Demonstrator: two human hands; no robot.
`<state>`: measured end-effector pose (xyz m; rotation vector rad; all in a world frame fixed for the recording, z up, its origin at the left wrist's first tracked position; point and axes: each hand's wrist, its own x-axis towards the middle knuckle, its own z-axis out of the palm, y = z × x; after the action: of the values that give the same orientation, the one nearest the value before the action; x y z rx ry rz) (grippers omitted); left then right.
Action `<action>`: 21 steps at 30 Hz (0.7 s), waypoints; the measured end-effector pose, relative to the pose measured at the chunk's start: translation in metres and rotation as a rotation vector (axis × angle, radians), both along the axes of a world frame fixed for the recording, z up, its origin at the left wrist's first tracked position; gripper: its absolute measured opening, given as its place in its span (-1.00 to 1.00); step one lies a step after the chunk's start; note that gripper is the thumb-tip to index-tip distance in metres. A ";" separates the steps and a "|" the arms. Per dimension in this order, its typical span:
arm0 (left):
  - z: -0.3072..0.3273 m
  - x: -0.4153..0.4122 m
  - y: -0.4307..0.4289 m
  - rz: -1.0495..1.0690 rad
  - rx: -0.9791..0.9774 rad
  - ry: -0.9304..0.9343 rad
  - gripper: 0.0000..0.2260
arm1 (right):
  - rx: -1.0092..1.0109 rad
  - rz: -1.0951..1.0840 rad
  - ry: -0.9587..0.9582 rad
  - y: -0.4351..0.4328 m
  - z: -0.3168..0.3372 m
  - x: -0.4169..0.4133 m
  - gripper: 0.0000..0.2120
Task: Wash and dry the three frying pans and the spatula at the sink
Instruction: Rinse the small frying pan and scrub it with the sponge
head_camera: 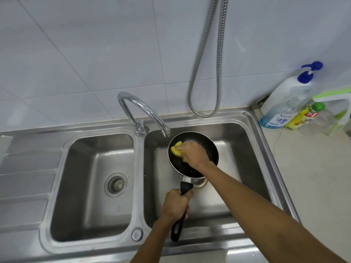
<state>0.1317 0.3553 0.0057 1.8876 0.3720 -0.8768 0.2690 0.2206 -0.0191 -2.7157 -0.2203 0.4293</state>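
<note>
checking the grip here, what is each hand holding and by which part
The left hand grips the frying pan around the middle of its black handle. The right hand holds a yellow sponge by its near end, against the pan's inside.

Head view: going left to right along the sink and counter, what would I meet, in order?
draining board → left basin → frying pan → blue-liquid bottle → yellow-labelled bottle
</note>
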 end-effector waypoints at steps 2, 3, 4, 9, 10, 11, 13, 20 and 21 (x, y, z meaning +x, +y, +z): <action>0.000 0.002 0.002 0.028 -0.014 -0.009 -0.65 | -0.142 -0.065 -0.037 -0.018 -0.001 0.014 -0.61; 0.000 0.004 0.003 0.055 -0.024 -0.009 -0.65 | -0.196 -0.083 -0.043 -0.028 -0.001 0.014 -0.63; 0.000 0.006 0.004 0.077 -0.030 -0.010 -0.64 | -0.225 -0.098 -0.028 -0.038 0.000 0.010 -0.65; -0.002 0.007 -0.005 0.052 -0.007 -0.005 -0.65 | -0.103 0.011 0.079 -0.030 0.011 -0.047 -0.69; -0.002 0.004 -0.009 0.034 -0.006 0.000 -0.66 | -0.053 0.044 0.070 -0.021 0.011 -0.050 -0.66; -0.001 0.000 -0.011 0.018 -0.006 0.006 -0.68 | -0.019 0.063 0.053 -0.013 0.011 -0.047 -0.64; 0.000 -0.006 -0.013 0.008 -0.015 0.004 -0.67 | 0.015 0.039 0.009 -0.003 0.009 -0.030 -0.64; -0.003 -0.015 0.001 0.040 -0.020 -0.012 -0.64 | -0.293 -0.148 0.003 -0.039 0.003 -0.013 -0.62; -0.005 -0.013 0.002 0.042 -0.017 -0.014 -0.63 | -0.319 -0.157 0.029 -0.043 0.002 -0.023 -0.63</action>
<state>0.1184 0.3574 0.0009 1.8633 0.3929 -0.8359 0.2459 0.1777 -0.0175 -3.0058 0.0775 0.4933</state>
